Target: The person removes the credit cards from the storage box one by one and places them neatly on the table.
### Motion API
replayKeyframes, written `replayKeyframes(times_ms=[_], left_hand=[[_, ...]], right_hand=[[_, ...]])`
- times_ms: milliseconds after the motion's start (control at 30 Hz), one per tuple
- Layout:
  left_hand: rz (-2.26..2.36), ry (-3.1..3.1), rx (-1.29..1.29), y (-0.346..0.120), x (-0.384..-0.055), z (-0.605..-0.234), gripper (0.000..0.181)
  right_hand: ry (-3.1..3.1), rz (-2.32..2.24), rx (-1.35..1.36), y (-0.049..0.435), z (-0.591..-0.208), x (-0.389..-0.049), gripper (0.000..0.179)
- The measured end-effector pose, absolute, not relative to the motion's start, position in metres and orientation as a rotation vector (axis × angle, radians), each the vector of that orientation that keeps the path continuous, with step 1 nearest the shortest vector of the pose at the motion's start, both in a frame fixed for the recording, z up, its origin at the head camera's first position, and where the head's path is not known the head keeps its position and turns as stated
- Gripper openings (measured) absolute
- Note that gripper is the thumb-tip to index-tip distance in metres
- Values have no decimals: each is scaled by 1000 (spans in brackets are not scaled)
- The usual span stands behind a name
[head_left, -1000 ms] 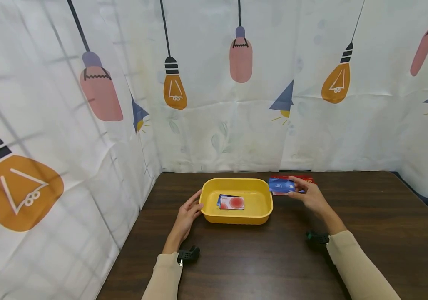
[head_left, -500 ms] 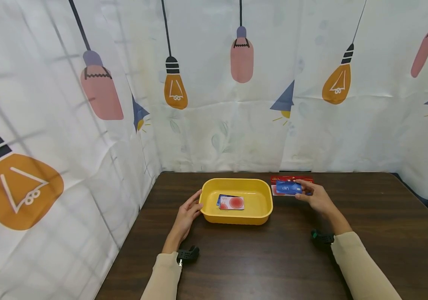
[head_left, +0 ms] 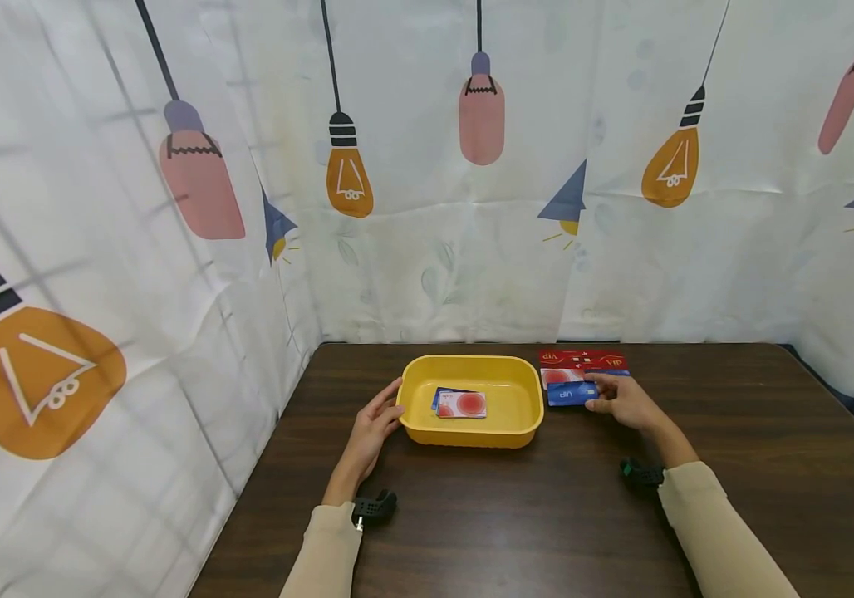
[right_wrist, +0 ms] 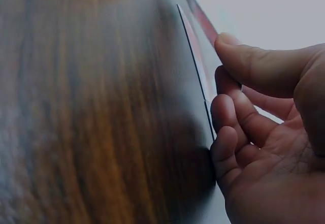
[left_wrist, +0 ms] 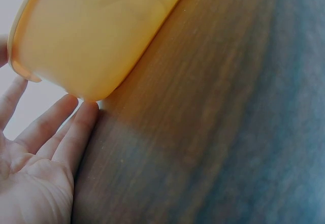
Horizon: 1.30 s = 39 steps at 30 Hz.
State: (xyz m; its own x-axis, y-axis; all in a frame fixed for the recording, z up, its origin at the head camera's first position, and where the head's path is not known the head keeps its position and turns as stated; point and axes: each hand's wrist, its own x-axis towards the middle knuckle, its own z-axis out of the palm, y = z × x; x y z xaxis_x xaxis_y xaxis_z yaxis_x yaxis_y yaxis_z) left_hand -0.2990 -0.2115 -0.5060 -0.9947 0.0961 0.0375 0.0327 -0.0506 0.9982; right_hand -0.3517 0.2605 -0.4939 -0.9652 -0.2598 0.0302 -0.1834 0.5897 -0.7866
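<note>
In the head view my left hand (head_left: 369, 432) rests at the left end of a yellow plastic tray (head_left: 505, 428), its fairly straight fingers touching the wall and rim. The left wrist view shows those fingertips against the tray's side (left_wrist: 91, 46). Inside the tray lie a white card with red circles (head_left: 462, 404) and, partly under it, a blue card (head_left: 438, 393). Right of the tray, my right hand (head_left: 629, 405) pinches a blue VIP card (head_left: 571, 394) by its right end, low over the table. In the right wrist view my thumb (right_wrist: 254, 64) presses toward the curled fingers.
Behind the held card lie red VIP cards (head_left: 582, 359), a white-and-red card (head_left: 557, 377) and another blue card (head_left: 617, 373), partly behind my fingers. The dark wooden table (head_left: 502, 515) ends at a printed curtain (head_left: 442, 291).
My right hand has carried the blue VIP card rightward from the tray's rim, then toward me, uncovering more of the red cards. The left hand and tray have stayed put.
</note>
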Motion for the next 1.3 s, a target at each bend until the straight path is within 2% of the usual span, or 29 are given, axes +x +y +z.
replayKeyframes(times_ms=[533,1300], left_hand=[[2222,2170,119,-211,-299,-505,52],[2255,2128,135,-211,-298,-506,53]], right_hand=[[2674,-1253,-324,255,-489,-348,60],[2762,-1063,-395,257,-491,-346,55]])
